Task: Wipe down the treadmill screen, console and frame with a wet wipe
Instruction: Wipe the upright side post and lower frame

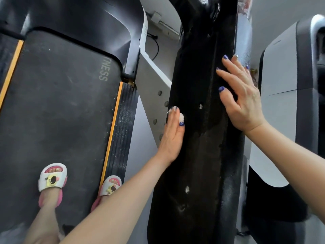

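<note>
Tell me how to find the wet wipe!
Start at the long black frame rail running up the middle, right of the treadmill belt. The left hand rests on its left edge, and the wet wipe peeks out under those fingers. It is the only small white scrap against the black.

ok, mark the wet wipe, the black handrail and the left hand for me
wet wipe (181, 117), head view, white wad showing past the fingertips.
black handrail (202, 138), head view, middle of its top face.
left hand (173, 136), head view, back of the hand, on the rail's left edge.
</note>
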`<state>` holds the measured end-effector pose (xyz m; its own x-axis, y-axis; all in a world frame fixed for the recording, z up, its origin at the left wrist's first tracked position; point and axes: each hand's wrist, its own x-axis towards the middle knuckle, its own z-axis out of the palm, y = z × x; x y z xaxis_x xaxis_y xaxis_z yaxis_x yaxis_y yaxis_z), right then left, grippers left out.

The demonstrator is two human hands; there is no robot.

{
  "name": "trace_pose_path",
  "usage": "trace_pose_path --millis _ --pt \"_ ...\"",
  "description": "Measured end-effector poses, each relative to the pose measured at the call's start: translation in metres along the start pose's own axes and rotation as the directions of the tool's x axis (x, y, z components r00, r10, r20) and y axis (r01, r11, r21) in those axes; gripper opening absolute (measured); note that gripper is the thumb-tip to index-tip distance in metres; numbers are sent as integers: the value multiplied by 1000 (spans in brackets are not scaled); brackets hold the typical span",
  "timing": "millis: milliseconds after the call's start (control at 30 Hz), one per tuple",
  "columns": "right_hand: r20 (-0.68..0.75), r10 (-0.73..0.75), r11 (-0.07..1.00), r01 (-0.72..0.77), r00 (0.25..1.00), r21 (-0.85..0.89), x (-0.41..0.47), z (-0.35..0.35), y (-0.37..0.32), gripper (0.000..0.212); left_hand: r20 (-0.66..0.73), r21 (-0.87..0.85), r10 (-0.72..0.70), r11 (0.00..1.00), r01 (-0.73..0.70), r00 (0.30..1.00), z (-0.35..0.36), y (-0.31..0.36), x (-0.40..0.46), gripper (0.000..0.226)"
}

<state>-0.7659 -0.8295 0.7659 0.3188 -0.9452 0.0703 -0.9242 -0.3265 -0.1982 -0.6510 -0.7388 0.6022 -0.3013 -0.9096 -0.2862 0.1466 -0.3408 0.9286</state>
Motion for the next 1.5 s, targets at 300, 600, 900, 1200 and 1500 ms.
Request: trace_pose_path --millis 300,600,900,1200,1500 --pt "-25 17 1000 -17 1000 2 -1 2 -1 45 -36 113 136 985 -131 990 13 12 -11 61" --pt "-84 141 990 -139 986 34 -6 0 -9 57 123 136 317 933 -332 940 25 50 -53 57" --pt "-204 188 981 -192 961 -2 -5 0 -3 54 42 189 289 938 -292 956 36 69 -36 58" --pt "-169 166 983 -149 971 109 -47 4 -22 48 128 273 233 926 -260 964 37 27 -106 55" --pt "-211 127 989 -107 969 104 -65 10 -28 41 83 240 243 937 -256 967 42 45 -96 58"
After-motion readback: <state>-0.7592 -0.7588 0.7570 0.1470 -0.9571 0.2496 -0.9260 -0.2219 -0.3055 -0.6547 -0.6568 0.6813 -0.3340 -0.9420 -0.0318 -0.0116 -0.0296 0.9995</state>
